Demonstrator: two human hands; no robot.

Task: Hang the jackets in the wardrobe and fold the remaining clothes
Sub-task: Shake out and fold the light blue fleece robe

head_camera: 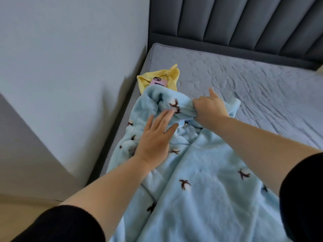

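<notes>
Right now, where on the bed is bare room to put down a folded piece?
The mattress is bare between the headboard and the fleece, right of the yellow garment. The left edge by the wall is crowded: the garment, a phone on it, the fleece.

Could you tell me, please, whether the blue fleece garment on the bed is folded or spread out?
Spread out, not folded: the blue fleece garment lies loose and rumpled across the mattress, only its far end bunched up.
</notes>
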